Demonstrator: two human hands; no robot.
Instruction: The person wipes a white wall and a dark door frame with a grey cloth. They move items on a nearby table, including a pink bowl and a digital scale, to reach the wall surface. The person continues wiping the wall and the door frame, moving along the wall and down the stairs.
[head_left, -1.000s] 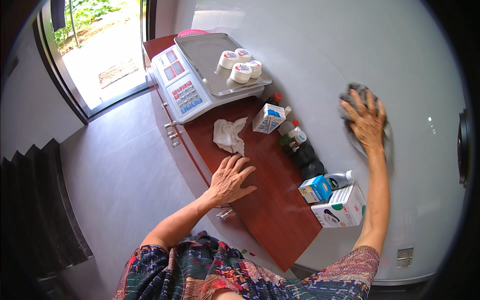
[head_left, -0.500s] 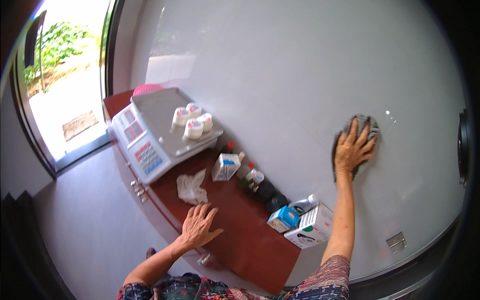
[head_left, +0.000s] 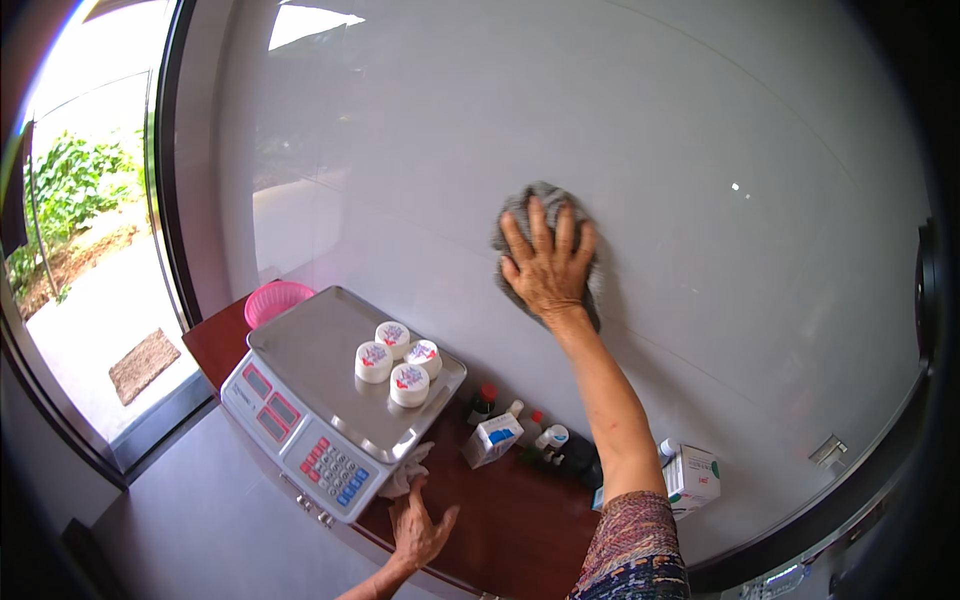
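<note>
Right hand (head_left: pixel 548 268), fingers spread flat, pins grey rag (head_left: pixel 541 205) to white wall (head_left: pixel 700 150) at centre frame: soft, light, prob slips unless palm-pressed; left hand (head_left: pixel 418 527) open on tabletop (head_left: pixel 500 505), low centre.

Bright daylight from the doorway (head_left: pixel 90 230) at left glares on the glossy wall (head_left: pixel 700 200) — fisheye edges bend, dark.

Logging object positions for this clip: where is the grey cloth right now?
In the head view the grey cloth is pressed flat against the white wall under the right hand, upper centre, well above the scale and the red-brown counter.
</note>
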